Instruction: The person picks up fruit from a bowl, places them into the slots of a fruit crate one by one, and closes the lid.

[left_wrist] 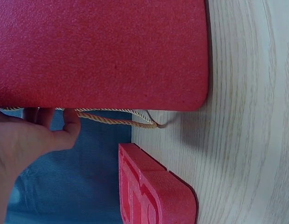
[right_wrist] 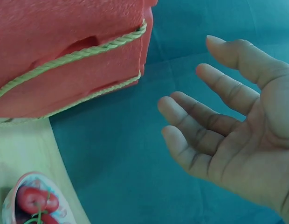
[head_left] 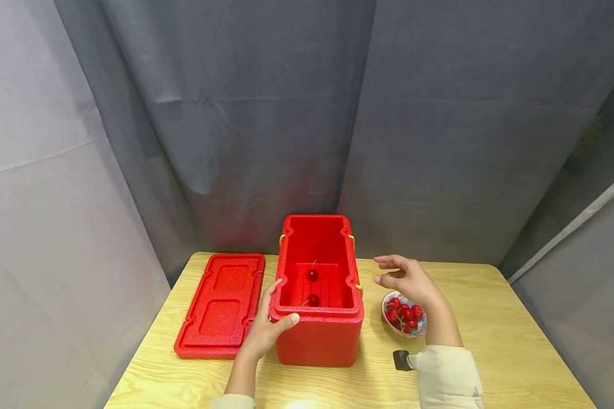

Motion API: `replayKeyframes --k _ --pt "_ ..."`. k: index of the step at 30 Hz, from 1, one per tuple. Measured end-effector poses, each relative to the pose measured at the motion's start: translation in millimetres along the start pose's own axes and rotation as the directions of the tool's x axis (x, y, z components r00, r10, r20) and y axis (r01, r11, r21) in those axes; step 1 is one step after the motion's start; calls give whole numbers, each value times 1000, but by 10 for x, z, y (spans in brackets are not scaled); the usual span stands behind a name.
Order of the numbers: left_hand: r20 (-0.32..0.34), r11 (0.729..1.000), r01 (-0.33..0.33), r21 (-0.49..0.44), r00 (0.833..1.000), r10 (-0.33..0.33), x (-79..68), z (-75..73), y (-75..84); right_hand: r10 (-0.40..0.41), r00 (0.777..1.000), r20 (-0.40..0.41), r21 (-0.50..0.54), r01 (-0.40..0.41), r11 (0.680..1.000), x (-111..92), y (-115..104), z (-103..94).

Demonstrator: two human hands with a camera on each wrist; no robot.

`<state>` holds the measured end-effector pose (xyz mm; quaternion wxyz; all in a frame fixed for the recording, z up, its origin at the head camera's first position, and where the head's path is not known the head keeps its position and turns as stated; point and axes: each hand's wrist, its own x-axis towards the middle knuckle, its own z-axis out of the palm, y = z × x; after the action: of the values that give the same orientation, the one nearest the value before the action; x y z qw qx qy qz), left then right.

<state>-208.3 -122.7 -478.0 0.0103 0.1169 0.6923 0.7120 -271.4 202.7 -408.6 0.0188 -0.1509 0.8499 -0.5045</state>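
Note:
A red foam box point(head_left: 318, 341) stands uncovered on the table, with two dark red cherries point(head_left: 312, 275) on its floor. At its near left corner my left hand point(head_left: 262, 335) holds the rim, thumb over the front edge and fingers along the left side. My right hand point(head_left: 408, 282) hovers to the right of the box, fingers loosely bent and apart, with nothing in them. Just below it sits a small patterned bowl point(head_left: 422, 331) of several red cherries point(head_left: 393, 314) with green stems. In the right wrist view, the palm and spread fingertips show bare.
The red lid point(head_left: 222, 307) lies flat to the left of the box. Yellow rope point(right_wrist: 74, 57) runs along the box's sides. Grey curtains point(head_left: 266, 130) hang behind the wooden table point(head_left: 496, 341). A black square piece point(head_left: 402, 360) is at the right cuff.

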Motion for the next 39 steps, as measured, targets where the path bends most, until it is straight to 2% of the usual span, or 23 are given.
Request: replayKeyframes --k 7,16,27,35,39 --pt "1 1000 9 -1 1000 -9 3 -8 0 17 1000 -14 67 -16 998 -134 160 -14" --pt "15 1000 1 2 1000 -1 -7 -2 -26 77 993 -93 73 -70 995 -299 382 11" --pt "16 1000 -10 -13 1000 10 10 -2 -10 126 982 -139 91 -114 989 -408 573 49" --pt "-8 1000 -5 -29 1000 5 97 -63 -286 172 972 -157 111 -156 981 -507 711 18" --pt "-2 1000 -8 -25 1000 8 91 -67 -282 201 966 -163 119 -183 976 -537 766 7"
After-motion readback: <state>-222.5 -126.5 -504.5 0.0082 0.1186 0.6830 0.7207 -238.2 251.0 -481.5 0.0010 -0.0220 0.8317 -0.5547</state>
